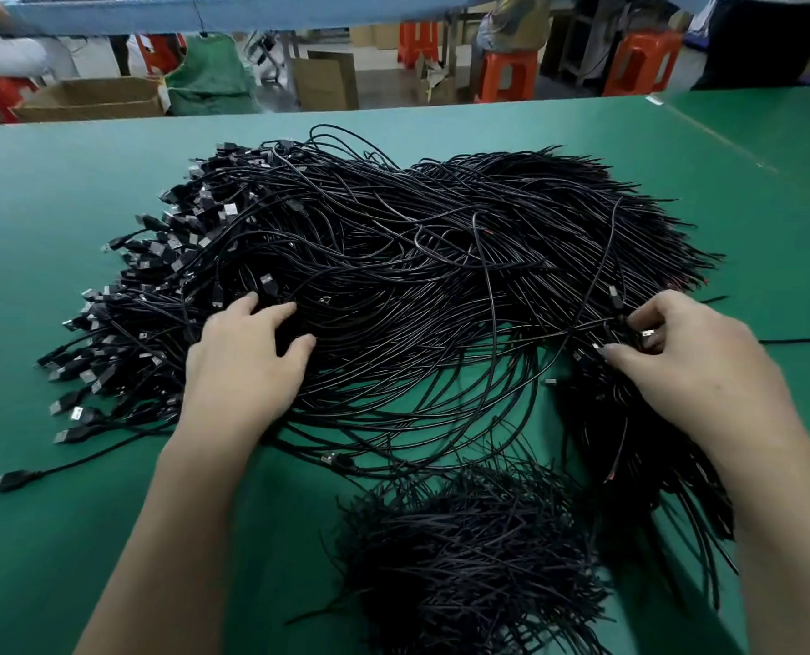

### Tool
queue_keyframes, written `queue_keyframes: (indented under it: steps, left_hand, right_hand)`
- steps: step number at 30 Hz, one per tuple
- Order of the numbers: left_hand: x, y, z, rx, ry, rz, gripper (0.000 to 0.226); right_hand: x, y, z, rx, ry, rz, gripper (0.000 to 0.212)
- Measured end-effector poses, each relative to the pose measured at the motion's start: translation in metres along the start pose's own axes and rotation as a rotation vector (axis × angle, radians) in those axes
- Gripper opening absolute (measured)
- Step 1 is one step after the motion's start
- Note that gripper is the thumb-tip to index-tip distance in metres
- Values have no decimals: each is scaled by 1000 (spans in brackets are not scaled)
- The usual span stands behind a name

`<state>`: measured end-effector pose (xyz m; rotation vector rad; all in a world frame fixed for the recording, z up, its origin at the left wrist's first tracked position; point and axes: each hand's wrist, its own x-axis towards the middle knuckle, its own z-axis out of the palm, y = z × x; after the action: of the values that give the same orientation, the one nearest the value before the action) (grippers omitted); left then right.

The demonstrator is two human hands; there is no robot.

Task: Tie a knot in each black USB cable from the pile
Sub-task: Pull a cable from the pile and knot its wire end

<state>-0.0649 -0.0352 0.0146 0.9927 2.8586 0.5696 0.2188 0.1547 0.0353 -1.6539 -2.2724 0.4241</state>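
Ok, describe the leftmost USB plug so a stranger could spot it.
Find the big pile of black USB cables on the green table. Past its near-left edge, one USB plug lies alone on bare green, apart from the fanned plugs.

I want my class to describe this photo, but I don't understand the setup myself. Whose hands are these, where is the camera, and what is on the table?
There is no machine: a person works bare-handed, and one camera on their head looks down. A large pile of black USB cables lies on the green table. The left hand rests with loose fingers on that pile; the right hand grips the plug ends of a separate bunch of cables. A smaller heap of thin black strands lies nearest the camera.
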Motion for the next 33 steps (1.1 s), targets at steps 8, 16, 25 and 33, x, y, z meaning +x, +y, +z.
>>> queue_keyframes:
  steps: [8,16,25,33]
  left_hand:
    - [-7,2,0,-54,240,34,15]
    - [-14,18,-26,-920,-125,82,42]
    - [-57,62,-50,-594,-471,653,24]
    - [-65,72,-36,-630,-289,699,5]
  right_hand:
    - [3,7,-10,-101,-95,59,21]
    - [-6,-11,-19,107,67,-167,39]
    - [-62,-94,29,1137,-841,-103,75]
    - [-54,-85,15,1317,-746,-42,48]
